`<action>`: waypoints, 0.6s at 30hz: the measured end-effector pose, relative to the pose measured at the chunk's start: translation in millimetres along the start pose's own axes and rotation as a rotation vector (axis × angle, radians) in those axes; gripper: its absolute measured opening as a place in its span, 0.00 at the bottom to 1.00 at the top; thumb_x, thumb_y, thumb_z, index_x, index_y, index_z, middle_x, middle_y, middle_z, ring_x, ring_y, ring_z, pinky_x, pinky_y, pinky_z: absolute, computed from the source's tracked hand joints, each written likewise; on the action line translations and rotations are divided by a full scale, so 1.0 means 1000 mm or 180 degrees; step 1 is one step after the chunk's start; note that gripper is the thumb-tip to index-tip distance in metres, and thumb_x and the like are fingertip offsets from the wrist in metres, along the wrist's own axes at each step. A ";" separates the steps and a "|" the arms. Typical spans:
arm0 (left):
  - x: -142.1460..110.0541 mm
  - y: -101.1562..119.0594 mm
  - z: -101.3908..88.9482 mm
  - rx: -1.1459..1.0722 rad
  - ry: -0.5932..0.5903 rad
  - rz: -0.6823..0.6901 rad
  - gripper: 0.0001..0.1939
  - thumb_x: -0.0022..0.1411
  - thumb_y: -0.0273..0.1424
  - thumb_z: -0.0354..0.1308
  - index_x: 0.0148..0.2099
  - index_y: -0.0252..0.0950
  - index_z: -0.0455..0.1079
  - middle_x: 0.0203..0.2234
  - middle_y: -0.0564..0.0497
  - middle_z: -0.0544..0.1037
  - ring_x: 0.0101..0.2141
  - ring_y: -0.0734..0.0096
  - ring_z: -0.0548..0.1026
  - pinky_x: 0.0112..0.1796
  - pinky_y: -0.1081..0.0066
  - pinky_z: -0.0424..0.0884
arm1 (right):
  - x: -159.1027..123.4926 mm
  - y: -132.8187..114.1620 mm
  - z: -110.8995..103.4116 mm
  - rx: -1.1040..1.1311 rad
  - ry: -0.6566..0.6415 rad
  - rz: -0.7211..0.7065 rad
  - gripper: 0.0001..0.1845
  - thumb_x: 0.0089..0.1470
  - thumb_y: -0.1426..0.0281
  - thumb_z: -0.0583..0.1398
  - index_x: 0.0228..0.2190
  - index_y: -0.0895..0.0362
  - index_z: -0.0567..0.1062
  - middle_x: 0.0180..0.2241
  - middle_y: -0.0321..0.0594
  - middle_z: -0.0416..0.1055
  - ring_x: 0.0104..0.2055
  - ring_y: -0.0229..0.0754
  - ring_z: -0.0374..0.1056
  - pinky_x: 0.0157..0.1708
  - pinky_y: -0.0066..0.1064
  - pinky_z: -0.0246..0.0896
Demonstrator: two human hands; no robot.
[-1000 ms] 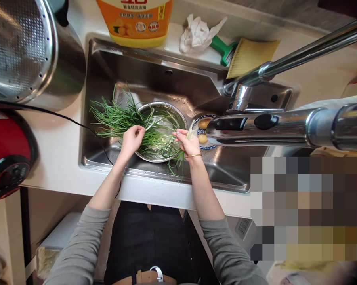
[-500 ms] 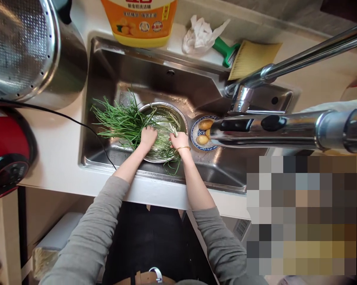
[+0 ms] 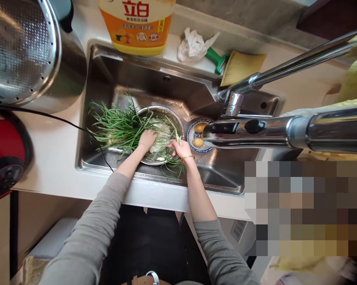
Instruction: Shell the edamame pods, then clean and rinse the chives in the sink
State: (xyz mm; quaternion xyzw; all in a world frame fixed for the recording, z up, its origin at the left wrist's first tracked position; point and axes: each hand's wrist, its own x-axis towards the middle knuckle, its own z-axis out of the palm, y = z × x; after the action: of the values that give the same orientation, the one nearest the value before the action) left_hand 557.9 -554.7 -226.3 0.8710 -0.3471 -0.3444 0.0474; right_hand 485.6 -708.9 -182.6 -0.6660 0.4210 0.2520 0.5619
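A steel bowl (image 3: 180, 118) of water stands in the sink, with long green chives (image 3: 115, 124) fanned out over its left rim. My left hand (image 3: 147, 139) is at the bowl's left side, against the chives' inner ends. Its fingers curl down to the water, and what is in them is hidden. My right hand (image 3: 180, 148), with a bracelet at the wrist, is closed on a few chives at the bowl's right rim. Their pale ends stick up above the fingers, and green leaves hang below over the rim.
Right of the bowl, a blue-and-white plate (image 3: 190, 136) holds yellow potato-like pieces (image 3: 197, 142), partly under the faucet head (image 3: 220, 134). Behind the sink (image 3: 107, 65) are a detergent bottle (image 3: 136, 31), crumpled white tissue (image 3: 193, 45), a green-handled tool (image 3: 216, 59) and a yellow sponge cloth (image 3: 242, 67). A black cord (image 3: 47, 114) crosses the left edge.
My right hand has moved slightly down and away from the bowl's middle, with the chives in it. My left hand stays at nearly the same spot. The view has shifted a little.
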 end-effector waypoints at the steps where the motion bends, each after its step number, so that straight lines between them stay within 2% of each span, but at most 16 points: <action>1: 0.003 -0.004 0.001 -0.0023 0.0060 -0.0165 0.18 0.63 0.22 0.46 0.51 0.29 0.72 0.49 0.33 0.75 0.53 0.51 0.67 0.50 0.56 0.61 | -0.003 -0.001 -0.001 0.0067 0.0013 -0.0011 0.11 0.57 0.66 0.57 0.35 0.58 0.76 0.27 0.36 0.79 0.11 0.29 0.59 0.14 0.23 0.52; 5: 0.005 -0.012 -0.007 -0.0198 -0.0126 0.0010 0.17 0.64 0.22 0.46 0.49 0.31 0.73 0.48 0.35 0.77 0.54 0.53 0.69 0.54 0.55 0.58 | -0.018 -0.010 -0.004 0.0420 0.0048 -0.0045 0.10 0.55 0.67 0.58 0.34 0.60 0.76 0.25 0.37 0.79 0.11 0.28 0.58 0.12 0.21 0.49; 6: 0.003 -0.012 -0.010 -0.0218 -0.0184 -0.0051 0.16 0.64 0.24 0.47 0.49 0.30 0.73 0.48 0.35 0.77 0.53 0.53 0.70 0.54 0.56 0.59 | -0.021 -0.013 -0.005 0.0515 0.0043 -0.0036 0.09 0.55 0.68 0.58 0.33 0.61 0.76 0.23 0.38 0.78 0.10 0.28 0.57 0.12 0.21 0.48; 8: -0.002 -0.014 -0.020 -0.0216 -0.0180 -0.0444 0.16 0.65 0.28 0.50 0.50 0.27 0.72 0.47 0.31 0.76 0.51 0.51 0.72 0.51 0.58 0.63 | -0.028 -0.019 -0.007 0.0719 0.0013 0.0003 0.08 0.55 0.70 0.58 0.32 0.62 0.76 0.21 0.39 0.77 0.10 0.28 0.57 0.11 0.20 0.46; 11: -0.012 -0.015 -0.036 -0.0298 -0.0141 -0.0764 0.18 0.67 0.34 0.49 0.48 0.26 0.73 0.44 0.30 0.78 0.46 0.52 0.75 0.46 0.62 0.66 | -0.038 -0.026 -0.009 0.1037 -0.0057 0.0140 0.08 0.56 0.71 0.58 0.29 0.62 0.75 0.17 0.39 0.75 0.10 0.28 0.55 0.10 0.19 0.41; 15: -0.028 -0.016 -0.058 -0.0941 0.0220 -0.0540 0.17 0.68 0.35 0.47 0.41 0.31 0.75 0.40 0.37 0.80 0.41 0.58 0.76 0.43 0.68 0.66 | -0.049 -0.034 -0.006 0.1485 -0.0064 0.0234 0.08 0.54 0.70 0.61 0.27 0.63 0.75 0.19 0.40 0.75 0.13 0.26 0.57 0.10 0.17 0.42; 18: -0.040 -0.016 -0.072 -0.1708 0.0535 -0.0466 0.18 0.67 0.37 0.46 0.37 0.32 0.74 0.32 0.43 0.79 0.34 0.64 0.75 0.38 0.71 0.66 | -0.057 -0.041 0.003 0.1711 0.0037 0.0028 0.07 0.49 0.70 0.65 0.31 0.61 0.76 0.21 0.35 0.74 0.14 0.25 0.54 0.11 0.17 0.40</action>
State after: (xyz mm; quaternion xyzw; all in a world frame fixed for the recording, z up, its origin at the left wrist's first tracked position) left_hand 591.9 -527.9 -154.1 0.8756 -0.1747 -0.3530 0.2798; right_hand 491.2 -690.2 -115.4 -0.4925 0.4789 0.1297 0.7151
